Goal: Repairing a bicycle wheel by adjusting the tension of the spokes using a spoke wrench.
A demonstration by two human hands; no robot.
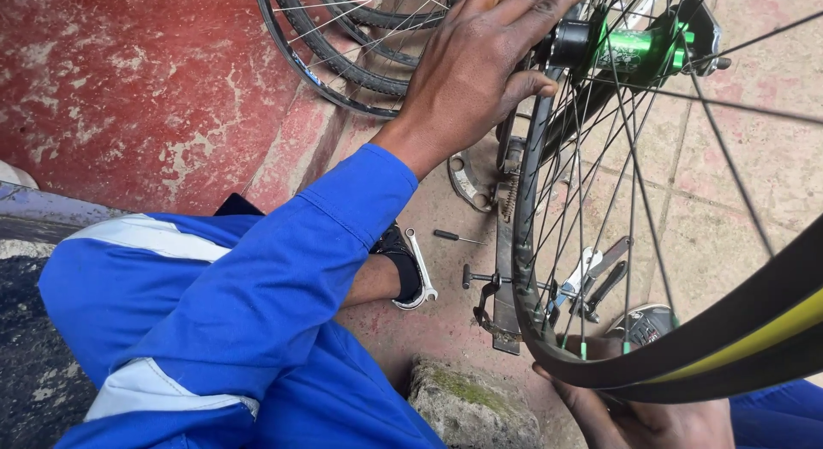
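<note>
A spoked bicycle wheel with a black rim (525,243) and a green hub (630,50) stands upright in front of me. My left hand (476,67), in a blue sleeve, reaches over the top and grips the rim beside the hub. At the bottom edge my right hand (639,415) holds the lower rim from below, where a black tyre with a yellow stripe (746,337) crosses the view.
Tools lie on the worn paved ground: a silver spanner (422,273), a small screwdriver (459,237), pliers (604,282) and metal brackets (471,179). More wheels (343,54) lean at the top by a red wall. A mossy stone (471,406) sits near my knees.
</note>
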